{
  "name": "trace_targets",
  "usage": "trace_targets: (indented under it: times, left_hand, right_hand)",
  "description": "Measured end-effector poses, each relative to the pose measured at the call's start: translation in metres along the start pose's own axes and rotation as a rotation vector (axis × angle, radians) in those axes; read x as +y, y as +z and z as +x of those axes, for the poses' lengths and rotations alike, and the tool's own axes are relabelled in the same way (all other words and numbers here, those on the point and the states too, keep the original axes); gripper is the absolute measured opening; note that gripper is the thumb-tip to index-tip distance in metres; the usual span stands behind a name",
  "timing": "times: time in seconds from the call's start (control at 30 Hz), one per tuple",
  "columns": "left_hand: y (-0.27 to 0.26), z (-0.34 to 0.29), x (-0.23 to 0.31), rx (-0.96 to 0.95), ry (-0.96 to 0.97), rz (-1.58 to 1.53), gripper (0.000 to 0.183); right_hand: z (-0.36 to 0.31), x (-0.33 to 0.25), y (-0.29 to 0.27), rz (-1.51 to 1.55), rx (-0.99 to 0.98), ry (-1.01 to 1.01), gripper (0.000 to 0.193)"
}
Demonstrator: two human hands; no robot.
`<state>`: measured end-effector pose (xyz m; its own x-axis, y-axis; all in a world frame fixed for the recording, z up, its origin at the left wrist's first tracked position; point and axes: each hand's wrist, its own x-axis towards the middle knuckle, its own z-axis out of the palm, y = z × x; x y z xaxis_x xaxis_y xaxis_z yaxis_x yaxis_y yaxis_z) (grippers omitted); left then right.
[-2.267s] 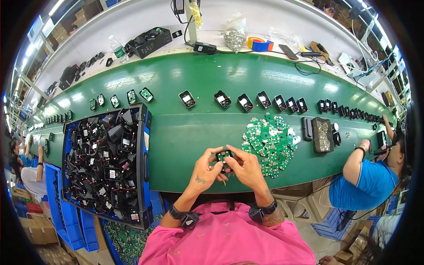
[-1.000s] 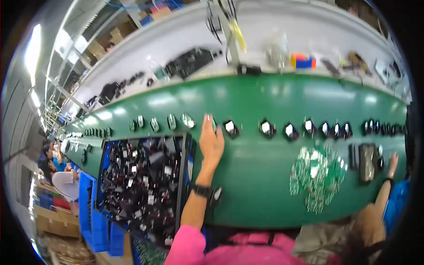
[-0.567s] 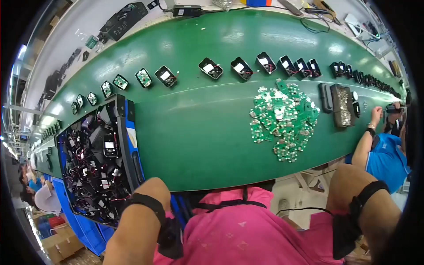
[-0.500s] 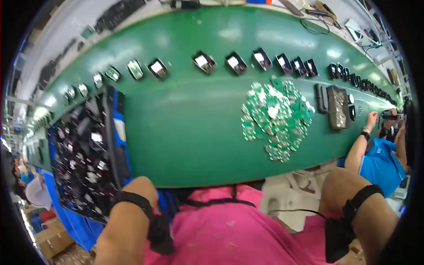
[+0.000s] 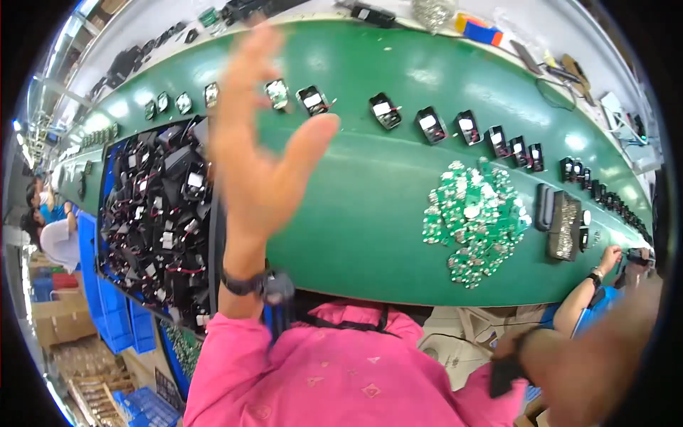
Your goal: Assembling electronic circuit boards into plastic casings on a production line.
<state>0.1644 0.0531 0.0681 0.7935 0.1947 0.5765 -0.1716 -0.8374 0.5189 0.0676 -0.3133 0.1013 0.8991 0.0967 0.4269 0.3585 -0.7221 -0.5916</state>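
Observation:
My left hand (image 5: 267, 171) is raised over the green table with its thumb and fingers stretched out and nothing in it. It overlaps the right edge of a tray heaped with black plastic housings (image 5: 167, 206). Behind it stands a row of black housings with white parts inside, such as one housing (image 5: 385, 110). Low at the right, my right hand (image 5: 601, 356) is smeared by motion, so its fingers cannot be made out. Nearest to it are a co-worker's arm (image 5: 578, 306) and the table's front edge. A pile of green circuit boards (image 5: 473, 220) lies right of centre.
A brown taped block (image 5: 564, 228) and a dark oblong case (image 5: 543, 206) lie right of the boards. Blue bins (image 5: 103, 285) stand left of the table. Along the far side runs a shelf with an orange and blue object (image 5: 478, 30) and cables.
Both hands have come up into view, the left over the table and the right at the lower right. The view has shifted, showing more of the tray and floor at left.

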Motion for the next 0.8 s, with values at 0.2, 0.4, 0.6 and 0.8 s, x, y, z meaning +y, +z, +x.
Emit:
trace_targets:
  times: [0.2, 0.4, 0.6, 0.8]
  left_hand:
    - [0.072, -0.008, -0.096, -0.218, -0.107, 0.582, 0.11]
    - [0.094, 0.008, -0.118, -0.173, -0.226, 0.522, 0.079]
    - [0.075, -0.002, -0.077, -0.116, -0.231, -0.156, 0.076]
    - [0.05, -0.069, 0.003, -0.217, -0.315, -0.566, 0.089]
  right_hand:
    - [-0.009, 0.024, 0.128, -0.262, -0.244, 0.044, 0.024]
    - [-0.015, 0.02, 0.152, -0.382, -0.275, 0.16, 0.035]
    - [-0.015, 0.027, 0.155, -0.237, -0.126, 0.007, 0.033]
    - [-0.008, 0.025, 0.149, 0.371, -0.343, 0.504, 0.029]
